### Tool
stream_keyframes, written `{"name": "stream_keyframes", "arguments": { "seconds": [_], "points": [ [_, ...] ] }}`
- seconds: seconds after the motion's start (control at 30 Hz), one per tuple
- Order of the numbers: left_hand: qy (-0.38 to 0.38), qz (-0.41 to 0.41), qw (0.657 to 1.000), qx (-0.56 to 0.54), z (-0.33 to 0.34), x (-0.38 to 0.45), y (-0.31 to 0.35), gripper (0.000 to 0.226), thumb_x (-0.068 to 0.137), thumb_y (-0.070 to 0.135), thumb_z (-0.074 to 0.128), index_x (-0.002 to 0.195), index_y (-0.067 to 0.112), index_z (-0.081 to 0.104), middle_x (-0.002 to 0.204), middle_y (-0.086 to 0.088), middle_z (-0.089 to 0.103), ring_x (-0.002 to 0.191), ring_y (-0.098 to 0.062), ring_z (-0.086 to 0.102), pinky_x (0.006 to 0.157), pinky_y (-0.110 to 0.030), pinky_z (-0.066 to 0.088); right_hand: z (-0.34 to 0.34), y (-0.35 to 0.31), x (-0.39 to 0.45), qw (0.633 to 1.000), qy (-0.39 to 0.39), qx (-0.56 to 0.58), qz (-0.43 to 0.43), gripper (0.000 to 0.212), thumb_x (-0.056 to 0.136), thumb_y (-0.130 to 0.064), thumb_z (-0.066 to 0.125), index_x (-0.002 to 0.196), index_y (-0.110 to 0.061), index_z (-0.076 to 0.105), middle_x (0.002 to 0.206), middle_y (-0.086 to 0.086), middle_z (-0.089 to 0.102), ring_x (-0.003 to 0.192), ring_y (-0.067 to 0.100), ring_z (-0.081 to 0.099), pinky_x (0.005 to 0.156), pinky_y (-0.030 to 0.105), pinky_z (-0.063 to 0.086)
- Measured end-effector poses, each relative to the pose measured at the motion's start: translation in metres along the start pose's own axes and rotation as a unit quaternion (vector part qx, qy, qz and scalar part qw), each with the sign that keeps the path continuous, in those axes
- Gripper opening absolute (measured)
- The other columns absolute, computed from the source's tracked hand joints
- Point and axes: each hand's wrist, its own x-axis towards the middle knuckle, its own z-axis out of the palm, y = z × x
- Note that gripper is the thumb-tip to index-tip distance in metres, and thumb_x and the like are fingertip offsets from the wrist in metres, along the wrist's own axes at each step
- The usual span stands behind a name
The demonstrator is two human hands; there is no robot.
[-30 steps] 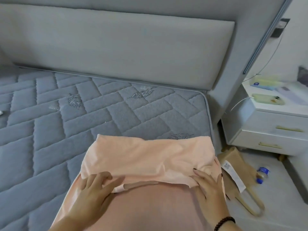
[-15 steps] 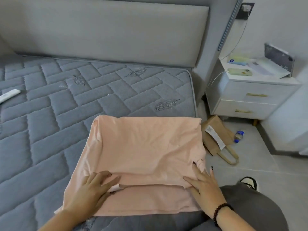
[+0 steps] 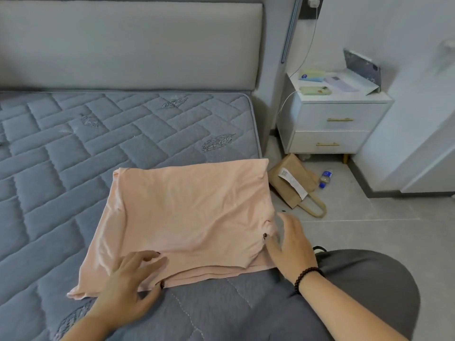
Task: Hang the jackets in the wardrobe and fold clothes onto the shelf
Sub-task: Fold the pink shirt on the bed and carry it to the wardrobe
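Folded peach garment (image 3: 189,217) flat on mattress (image 3: 61,156).
Left hand (image 3: 130,286) flat on near edge, fingers relaxed; right hand (image 3: 293,249) at right edge, fingers spread, gripping nothing.

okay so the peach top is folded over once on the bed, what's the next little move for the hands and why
Probably fold it once more, side to side. The peach top lies as a wide rectangle on the mattress, with a loose corner sticking out at the near left. The left hand rests on its near edge and the right hand sits at its right edge, so both are placed to lift a side across.
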Motion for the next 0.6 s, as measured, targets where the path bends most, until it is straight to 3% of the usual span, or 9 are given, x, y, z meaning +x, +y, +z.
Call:
{"name": "stream_keyframes", "arguments": {
  "seconds": [0.03, 0.13, 0.27, 0.33, 0.37, 0.43, 0.5, 0.6],
  "points": [
    [0.007, 0.005, 1.000, -0.024, 0.004, 0.012, 0.012, 0.042, 0.077, 0.039, 0.056, 0.110, 0.021, 0.074, 0.106, 0.007, 0.063, 0.097, -0.010, 0.056, 0.083, -0.031, 0.043, -0.001, 0.003, 0.003, 0.998, 0.018, 0.027, 0.054, 0.055, 0.089, -0.030, 0.059, 0.137, -0.020, 0.036, 0.141, 0.000, 0.037, 0.118, 0.021, 0.050, 0.089, 0.033, 0.045],
    [0.002, 0.023, 0.996, -0.081, 0.025, 0.054, 0.054, 0.034, 0.084, 0.030, 0.054, 0.104, 0.015, 0.076, 0.096, 0.005, 0.068, 0.088, -0.012, 0.062, 0.076, -0.029, 0.049, 0.006, 0.019, 0.018, 0.966, -0.026, 0.121, 0.229, 0.054, 0.092, -0.026, 0.057, 0.140, -0.011, 0.037, 0.137, 0.007, 0.045, 0.122, 0.023, 0.048, 0.099, 0.032, 0.039],
    [-0.029, 0.075, 0.989, -0.121, 0.071, 0.099, 0.106, 0.026, 0.084, 0.016, 0.066, 0.108, 0.013, 0.074, 0.102, -0.001, 0.069, 0.095, -0.019, 0.064, 0.081, -0.030, 0.052, 0.016, 0.035, 0.038, 0.902, -0.092, 0.240, 0.346, 0.046, 0.092, -0.015, 0.053, 0.137, -0.007, 0.045, 0.128, 0.013, 0.057, 0.115, 0.029, 0.057, 0.099, 0.042, 0.046],
    [-0.052, 0.078, 0.987, -0.130, 0.092, 0.114, 0.124, 0.029, 0.084, 0.022, 0.068, 0.112, 0.013, 0.072, 0.106, -0.003, 0.068, 0.098, -0.023, 0.063, 0.084, -0.033, 0.051, 0.016, 0.038, 0.045, 0.879, -0.096, 0.291, 0.364, 0.037, 0.091, -0.011, 0.055, 0.128, -0.006, 0.055, 0.104, 0.010, 0.066, 0.094, 0.025, 0.063, 0.079, 0.035, 0.054],
    [-0.063, 0.072, 0.988, -0.125, 0.101, 0.119, 0.131, 0.032, 0.084, 0.027, 0.069, 0.113, 0.014, 0.072, 0.106, -0.003, 0.067, 0.098, -0.025, 0.062, 0.083, -0.035, 0.050, 0.015, 0.038, 0.046, 0.878, -0.096, 0.301, 0.361, 0.029, 0.090, -0.010, 0.057, 0.119, -0.007, 0.062, 0.089, 0.007, 0.066, 0.082, 0.022, 0.062, 0.068, 0.031, 0.051],
    [-0.068, 0.053, 0.991, -0.102, 0.113, 0.126, 0.140, 0.034, 0.082, 0.033, 0.070, 0.110, 0.015, 0.072, 0.102, -0.003, 0.066, 0.093, -0.026, 0.061, 0.079, -0.038, 0.049, 0.013, 0.038, 0.048, 0.885, -0.094, 0.300, 0.343, 0.014, 0.087, -0.012, 0.062, 0.094, -0.012, 0.073, 0.073, 0.000, 0.065, 0.073, 0.016, 0.059, 0.062, 0.024, 0.045],
    [-0.042, 0.035, 0.993, -0.107, 0.120, 0.130, 0.143, 0.024, 0.078, 0.024, 0.072, 0.100, 0.015, 0.075, 0.092, -0.003, 0.066, 0.084, -0.028, 0.062, 0.071, -0.041, 0.050, 0.014, 0.038, 0.048, 0.884, -0.102, 0.314, 0.332, 0.011, 0.084, -0.015, 0.066, 0.076, -0.017, 0.073, 0.067, -0.003, 0.064, 0.068, 0.012, 0.058, 0.059, 0.021, 0.042],
    [-0.009, 0.028, 0.991, -0.130, 0.128, 0.128, 0.144, 0.018, 0.073, 0.008, 0.074, 0.089, 0.013, 0.076, 0.083, -0.002, 0.066, 0.075, -0.027, 0.063, 0.062, -0.044, 0.051, 0.016, 0.034, 0.049, 0.878, -0.134, 0.326, 0.323, 0.013, 0.083, -0.016, 0.070, 0.070, -0.012, 0.072, 0.060, 0.000, 0.062, 0.057, 0.010, 0.055, 0.052, 0.020, 0.041]
  ]
}}
